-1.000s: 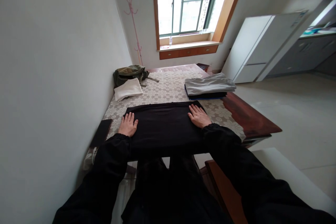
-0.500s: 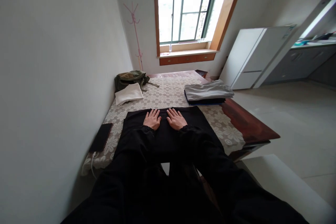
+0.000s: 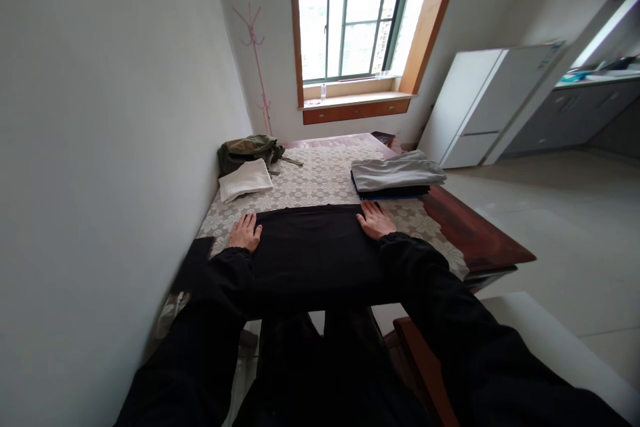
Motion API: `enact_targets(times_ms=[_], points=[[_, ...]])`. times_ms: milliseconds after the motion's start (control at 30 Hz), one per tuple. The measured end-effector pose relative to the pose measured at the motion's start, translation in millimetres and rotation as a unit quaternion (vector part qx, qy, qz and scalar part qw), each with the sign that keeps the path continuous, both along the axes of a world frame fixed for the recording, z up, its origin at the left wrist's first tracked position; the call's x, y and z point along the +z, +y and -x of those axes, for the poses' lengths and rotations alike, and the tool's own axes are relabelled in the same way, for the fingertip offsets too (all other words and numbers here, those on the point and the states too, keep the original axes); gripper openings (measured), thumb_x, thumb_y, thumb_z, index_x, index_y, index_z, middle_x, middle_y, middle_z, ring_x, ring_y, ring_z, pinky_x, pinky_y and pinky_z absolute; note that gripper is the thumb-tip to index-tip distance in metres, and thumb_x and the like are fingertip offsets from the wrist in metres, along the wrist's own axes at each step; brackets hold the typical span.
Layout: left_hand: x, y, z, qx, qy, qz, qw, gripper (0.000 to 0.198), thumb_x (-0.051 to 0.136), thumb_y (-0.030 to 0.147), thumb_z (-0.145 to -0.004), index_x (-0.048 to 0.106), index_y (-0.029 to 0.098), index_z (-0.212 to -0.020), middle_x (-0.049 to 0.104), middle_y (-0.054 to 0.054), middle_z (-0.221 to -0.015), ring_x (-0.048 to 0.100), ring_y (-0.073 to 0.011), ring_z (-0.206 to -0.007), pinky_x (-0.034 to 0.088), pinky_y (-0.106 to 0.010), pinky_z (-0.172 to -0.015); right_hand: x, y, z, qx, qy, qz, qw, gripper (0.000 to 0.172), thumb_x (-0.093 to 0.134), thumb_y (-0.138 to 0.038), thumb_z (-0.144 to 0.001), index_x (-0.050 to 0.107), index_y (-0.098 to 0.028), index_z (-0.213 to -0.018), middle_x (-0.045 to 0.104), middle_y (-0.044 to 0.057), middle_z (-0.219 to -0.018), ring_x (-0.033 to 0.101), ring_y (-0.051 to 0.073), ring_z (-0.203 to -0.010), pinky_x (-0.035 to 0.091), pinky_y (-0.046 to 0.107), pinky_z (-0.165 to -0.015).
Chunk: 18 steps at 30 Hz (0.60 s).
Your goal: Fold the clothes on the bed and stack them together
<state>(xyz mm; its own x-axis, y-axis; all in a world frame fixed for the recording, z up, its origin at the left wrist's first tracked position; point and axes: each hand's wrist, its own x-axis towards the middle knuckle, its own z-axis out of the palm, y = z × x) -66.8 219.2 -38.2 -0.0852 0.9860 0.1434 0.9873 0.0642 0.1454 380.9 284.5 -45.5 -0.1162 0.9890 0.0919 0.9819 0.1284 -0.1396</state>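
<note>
A black folded garment [image 3: 310, 253] lies flat on the near part of the table, its exact kind not clear. My left hand [image 3: 245, 233] rests palm down on its far left corner, fingers stretched out. At the far right corner my right hand [image 3: 376, 220] lies flat too, with fingers spread forward. Neither hand grips the cloth. Beyond my right hand sits a stack of folded clothes, a grey garment [image 3: 397, 172] on top of dark ones [image 3: 395, 193]. A folded white cloth [image 3: 246, 180] lies past my left hand.
A patterned tablecloth [image 3: 320, 177] covers most of the wooden table [image 3: 480, 233]. An olive backpack [image 3: 250, 150] leans by the left wall. A dark tablet-like device [image 3: 193, 263] lies at the left edge, with a white cable. A chair [image 3: 425, 360] stands near my right leg.
Both hands have slid apart across the black garment, the left one toward its left edge and the right one toward its right edge. The garment stays in place.
</note>
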Motion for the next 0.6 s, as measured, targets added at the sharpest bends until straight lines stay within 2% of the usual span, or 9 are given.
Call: enact_targets(times_ms=[167,267,333,500,600], points=[[-3.8,-44,10,-0.005,0.011,0.01,1.0,0.064,0.034,0.043,-0.105,0.039,0.014,-0.162,0.038,-0.014,-0.168,0.028,-0.0302,-0.159,0.02,-0.053,-0.129,-10.2,-23,-8,-0.018,0.001,-0.001,1.0,0.076,0.021,-0.048,-0.103,0.028,-0.004,-0.165,0.027,0.016,-0.173,0.019,0.027,-0.161,0.013,0.049,-0.13],[-8.2,-80,19,-0.022,0.012,-0.001,1.0,0.065,0.032,0.045,-0.105,0.038,0.016,-0.162,0.038,-0.013,-0.168,0.029,-0.0302,-0.159,0.016,-0.055,-0.13,-22.8,-51,-23,-0.018,0.003,-0.011,1.0,0.077,0.022,-0.05,-0.103,0.028,-0.005,-0.165,0.026,0.016,-0.173,0.019,0.028,-0.161,0.013,0.05,-0.131],[-10.6,-104,25,-0.033,-0.005,-0.018,0.999,0.064,0.031,0.045,-0.105,0.04,0.015,-0.161,0.04,-0.013,-0.167,0.031,-0.0302,-0.158,0.017,-0.056,-0.13,-30.0,-73,-39,-0.013,0.008,-0.031,0.999,0.076,0.023,-0.05,-0.102,0.029,-0.008,-0.165,0.029,0.015,-0.172,0.022,0.028,-0.161,0.015,0.051,-0.13],[-17.8,-164,29,-0.036,-0.103,-0.073,0.991,0.058,0.031,0.041,-0.105,0.051,0.016,-0.154,0.049,-0.012,-0.162,0.041,-0.0279,-0.153,0.03,-0.052,-0.128,-41.8,-136,-79,-0.057,0.051,-0.131,0.988,0.073,0.027,-0.048,-0.103,0.033,-0.008,-0.163,0.045,0.021,-0.163,0.034,0.035,-0.155,0.019,0.06,-0.127],[-30.3,-207,13,-0.012,-0.18,-0.166,0.969,0.048,0.035,0.037,-0.105,0.059,0.024,-0.145,0.058,-0.008,-0.155,0.051,-0.0265,-0.146,0.029,-0.052,-0.129,-57.0,-184,-90,-0.094,0.143,-0.233,0.957,0.06,0.036,-0.046,-0.103,0.048,-0.017,-0.154,0.058,0.017,-0.151,0.047,0.034,-0.146,0.031,0.058,-0.124]])
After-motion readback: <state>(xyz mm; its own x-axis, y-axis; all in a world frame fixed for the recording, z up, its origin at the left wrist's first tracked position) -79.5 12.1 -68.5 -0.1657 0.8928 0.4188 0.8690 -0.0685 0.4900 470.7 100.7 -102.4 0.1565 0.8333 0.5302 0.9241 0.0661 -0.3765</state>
